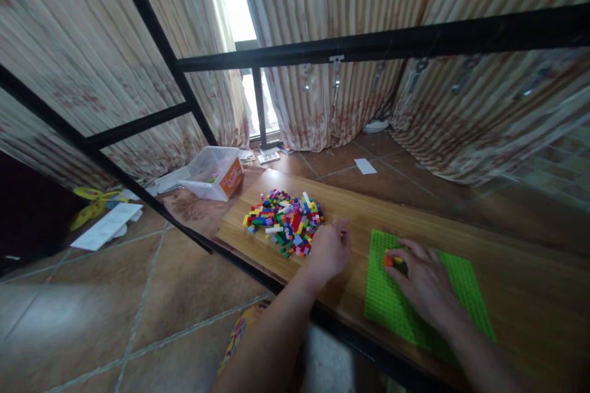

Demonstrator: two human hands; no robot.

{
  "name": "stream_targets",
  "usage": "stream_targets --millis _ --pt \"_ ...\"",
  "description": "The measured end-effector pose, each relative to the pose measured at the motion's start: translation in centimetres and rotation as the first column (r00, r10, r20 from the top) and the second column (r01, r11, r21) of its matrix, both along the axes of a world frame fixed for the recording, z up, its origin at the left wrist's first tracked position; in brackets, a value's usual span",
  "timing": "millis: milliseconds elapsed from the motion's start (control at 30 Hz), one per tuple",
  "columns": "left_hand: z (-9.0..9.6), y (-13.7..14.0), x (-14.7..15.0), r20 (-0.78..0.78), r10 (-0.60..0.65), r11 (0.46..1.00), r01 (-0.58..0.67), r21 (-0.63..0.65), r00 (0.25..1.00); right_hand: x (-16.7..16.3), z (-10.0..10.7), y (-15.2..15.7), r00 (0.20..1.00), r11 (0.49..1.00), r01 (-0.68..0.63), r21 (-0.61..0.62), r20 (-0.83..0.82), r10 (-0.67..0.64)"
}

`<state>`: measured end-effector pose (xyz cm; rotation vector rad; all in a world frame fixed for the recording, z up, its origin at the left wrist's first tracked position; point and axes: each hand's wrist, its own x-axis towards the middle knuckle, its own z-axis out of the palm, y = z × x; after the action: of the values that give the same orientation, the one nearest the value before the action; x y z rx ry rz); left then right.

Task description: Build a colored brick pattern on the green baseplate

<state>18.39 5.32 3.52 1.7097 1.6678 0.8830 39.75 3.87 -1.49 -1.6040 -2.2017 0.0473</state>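
Observation:
A green studded baseplate (382,304) lies on the wooden tabletop. Over its far left part, my right hand (426,282) has its thumb and fingers closed around small toy bricks (389,260), orange with some yellow. My left hand (329,250) is between the baseplate and a heap of mixed coloured toy bricks (295,221), beside the heap's right edge. Its fingers are curled together; whether a small piece is between them I cannot make out.
A clear plastic box with an orange label (232,178) stands beyond the table's (350,196) left end. Black metal bars (295,56) cross behind and to the left, before striped curtains (295,0). White trays (107,227) and a yellow item (92,206) lie on the tiled floor.

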Motion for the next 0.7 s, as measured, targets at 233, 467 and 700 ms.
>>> stream_targets --millis 233,467,700 --pt "1.7 -0.1 -10.0 -0.156 0.359 0.931 -0.342 0.125 0.92 0.7 -0.2 0.3 1.0 1.0 -0.015 0.018 -0.022 0.015" --pt "1.0 -1.0 -18.3 -0.443 0.493 0.836 -0.549 0.002 0.749 -1.6 0.3 0.3 0.997 0.997 -0.073 0.021 -0.019 0.073" --pt "0.4 -0.8 -19.8 -0.457 0.484 0.846 -0.533 0.025 0.746 -2.2 0.1 0.4 0.996 0.996 -0.087 0.018 0.016 0.087"
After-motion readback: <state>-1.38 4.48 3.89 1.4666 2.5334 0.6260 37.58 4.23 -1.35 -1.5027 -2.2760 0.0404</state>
